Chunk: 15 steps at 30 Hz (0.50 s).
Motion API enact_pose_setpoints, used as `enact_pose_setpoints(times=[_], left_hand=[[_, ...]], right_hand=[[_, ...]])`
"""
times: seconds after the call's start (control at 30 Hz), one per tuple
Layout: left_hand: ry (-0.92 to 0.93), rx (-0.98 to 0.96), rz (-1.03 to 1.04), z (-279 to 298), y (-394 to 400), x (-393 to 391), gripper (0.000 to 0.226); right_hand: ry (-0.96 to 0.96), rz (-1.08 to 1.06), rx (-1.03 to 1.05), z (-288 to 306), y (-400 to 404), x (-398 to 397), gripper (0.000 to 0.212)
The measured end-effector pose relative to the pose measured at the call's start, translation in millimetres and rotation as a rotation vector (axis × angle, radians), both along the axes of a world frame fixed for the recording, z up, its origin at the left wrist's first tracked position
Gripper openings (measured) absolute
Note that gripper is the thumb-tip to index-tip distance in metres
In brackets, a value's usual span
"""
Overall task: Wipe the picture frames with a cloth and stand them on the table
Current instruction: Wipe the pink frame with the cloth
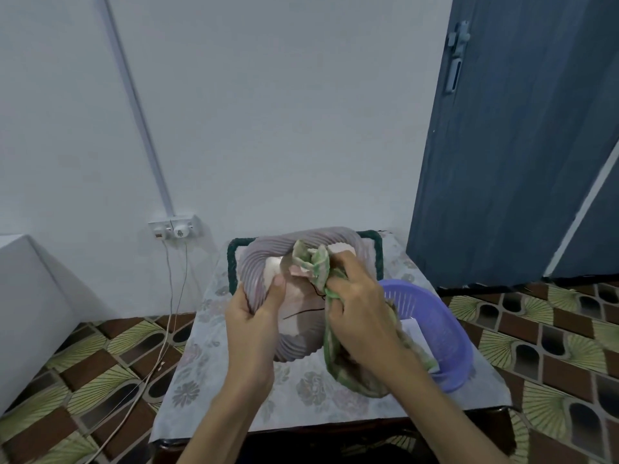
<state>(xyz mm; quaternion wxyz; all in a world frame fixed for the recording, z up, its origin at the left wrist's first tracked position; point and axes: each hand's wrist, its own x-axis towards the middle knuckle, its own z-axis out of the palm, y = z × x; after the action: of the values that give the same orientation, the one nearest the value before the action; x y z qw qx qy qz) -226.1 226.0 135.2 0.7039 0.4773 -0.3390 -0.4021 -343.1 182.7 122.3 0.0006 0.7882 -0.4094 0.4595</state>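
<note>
A pale lilac picture frame [268, 252] with a ribbed border is held above the small table [301, 400], its back side facing me. My left hand [254, 316] grips its left edge, thumb on the back panel. My right hand [355, 306] clutches a bunched green patterned cloth [311, 262] and presses it against the frame's right side; the cloth's tail hangs down below my wrist. A second frame with a dark green border [231, 262] stands behind, near the table's far edge, mostly hidden.
A purple plastic basket [445, 333] sits on the table's right side with something white inside. The table has a floral cover. A wall socket [176, 226] with dangling cables is at the left, a blue door [509, 145] at the right, patterned floor around.
</note>
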Motion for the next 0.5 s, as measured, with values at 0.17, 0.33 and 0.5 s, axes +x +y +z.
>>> enact_pose_setpoints(times=[0.17,0.33,0.5], left_hand=[[0.073,0.004,-0.014,2.4,1.9,0.7,0.012],[0.093,-0.009,-0.032,5.6,1.0,4.8,0.014],[0.112,0.033,-0.076,-0.5,2.8,7.9,0.010]], right_hand=[[0.069,-0.017,-0.032,3.0,3.2,-3.2,0.019],[0.148,-0.025,-0.088,-1.0,10.7,1.7,0.013],[0.116,-0.068,-0.082,0.3,9.8,-1.6,0.013]])
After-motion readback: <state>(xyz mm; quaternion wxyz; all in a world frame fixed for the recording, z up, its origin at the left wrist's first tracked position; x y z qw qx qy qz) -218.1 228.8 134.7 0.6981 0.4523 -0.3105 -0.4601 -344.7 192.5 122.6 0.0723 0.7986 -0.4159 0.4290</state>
